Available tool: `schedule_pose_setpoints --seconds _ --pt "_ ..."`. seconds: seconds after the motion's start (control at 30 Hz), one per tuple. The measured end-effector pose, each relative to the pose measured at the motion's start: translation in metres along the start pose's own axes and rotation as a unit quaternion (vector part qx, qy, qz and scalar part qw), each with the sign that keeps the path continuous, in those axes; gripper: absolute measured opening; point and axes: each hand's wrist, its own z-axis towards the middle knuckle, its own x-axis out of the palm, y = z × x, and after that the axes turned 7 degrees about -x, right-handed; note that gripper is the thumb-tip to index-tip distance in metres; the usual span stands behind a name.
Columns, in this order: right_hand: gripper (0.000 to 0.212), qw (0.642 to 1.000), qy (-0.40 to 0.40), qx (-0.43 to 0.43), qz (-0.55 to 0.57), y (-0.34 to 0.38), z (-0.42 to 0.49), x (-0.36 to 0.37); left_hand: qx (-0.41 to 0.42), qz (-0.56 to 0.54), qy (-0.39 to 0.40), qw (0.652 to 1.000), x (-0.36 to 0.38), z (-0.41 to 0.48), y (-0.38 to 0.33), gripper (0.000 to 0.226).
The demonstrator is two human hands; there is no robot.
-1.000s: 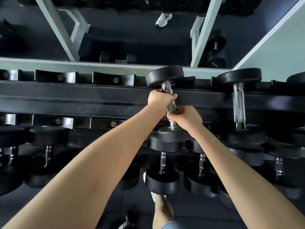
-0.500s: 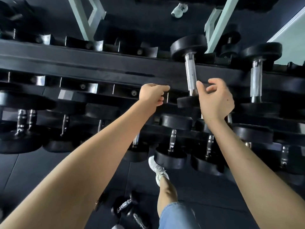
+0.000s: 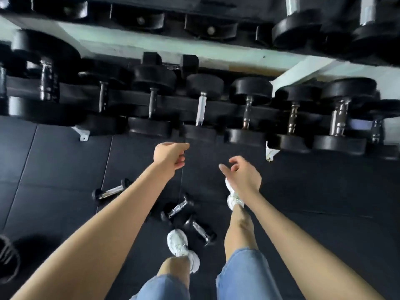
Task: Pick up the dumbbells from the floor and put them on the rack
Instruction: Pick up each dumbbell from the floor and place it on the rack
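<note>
Three small black dumbbells with chrome handles lie on the dark floor mat: one to the left [image 3: 110,191], one in the middle [image 3: 177,207] and one just behind it near my shoe [image 3: 200,230]. The rack [image 3: 151,46] has a pale green frame and runs across the top. Its lower tier carries a row of several black dumbbells [image 3: 200,109]. My left hand [image 3: 170,155] hangs in front of that tier, fingers loosely curled, holding nothing. My right hand [image 3: 240,174] is lower and to the right, fingers relaxed and empty. Both hands are well above the floor dumbbells.
My two feet in white shoes stand on the mat, the left one [image 3: 179,243] touching distance from the nearest floor dumbbell, the right one [image 3: 233,198] further forward. White rack feet [image 3: 83,135] [image 3: 271,151] stick out at floor level. A dark round object [image 3: 8,256] sits bottom left.
Both hands gripped a dumbbell at the upper rack tier, then let go of it there. They have since dropped lower, and my view has tilted down to the floor.
</note>
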Motion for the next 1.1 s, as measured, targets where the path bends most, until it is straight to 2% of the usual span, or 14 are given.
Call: schedule_pose_setpoints --seconds 0.23,0.47,0.6,0.77,1.0,1.1 --pt "0.042 0.984 0.149 0.073 -0.06 -0.065 -0.062 0.096 -0.117 -0.035 -0.049 0.991 -0.044 0.046 0.15 0.015" --pt "0.044 0.959 0.249 0.104 -0.083 -0.154 -0.053 0.173 -0.211 -0.072 -0.073 0.972 -0.016 0.12 0.293 0.014" --pt "0.048 0.945 0.298 0.109 -0.077 -0.22 -0.031 0.235 -0.254 -0.101 -0.087 0.958 0.014 0.177 0.38 0.026" --pt "0.054 0.931 0.339 0.116 -0.065 -0.292 -0.001 0.315 -0.278 -0.142 -0.109 0.944 0.046 0.252 0.462 0.038" --pt "0.067 0.908 0.4 0.103 -0.068 -0.372 0.031 0.417 -0.273 -0.149 -0.088 0.946 0.083 0.36 0.532 0.059" --pt "0.07 0.901 0.415 0.106 -0.069 -0.399 0.035 0.457 -0.263 -0.16 -0.093 0.947 0.093 0.396 0.557 0.05"
